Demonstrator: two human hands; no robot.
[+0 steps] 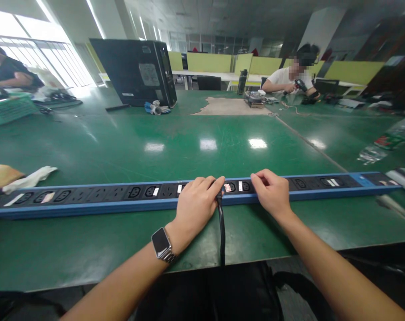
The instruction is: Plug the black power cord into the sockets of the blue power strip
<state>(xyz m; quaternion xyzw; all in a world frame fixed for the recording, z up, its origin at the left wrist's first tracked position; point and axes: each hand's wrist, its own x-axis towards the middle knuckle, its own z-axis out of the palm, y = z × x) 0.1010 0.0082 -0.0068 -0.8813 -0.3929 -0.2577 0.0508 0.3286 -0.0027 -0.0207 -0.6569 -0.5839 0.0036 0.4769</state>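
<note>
Power strip: a long blue-edged strip (113,206) with black sockets, lying left to right across the near part of the green bench (122,147).
Left hand: bent over the middle of the strip, its fingers (216,183) closed about the black plug (219,195); a watch (161,243) is on the wrist of this left hand (196,203).
Black cable: runs from the plug toward the near edge, between the forearms (222,236).
Right hand: fingers curled at the strip, just right of the white sticker (240,186); whether this right hand (272,192) grips anything, I cannot tell.
Near left: a white cloth (31,179) beyond the strip.
Far left: a green basket (11,109) and a black computer case (135,71), with gloves (156,108) beside it.
Far right: a person (291,82) holding a tool (301,85).
Right: a clear plastic bottle (393,138) lying down.
</note>
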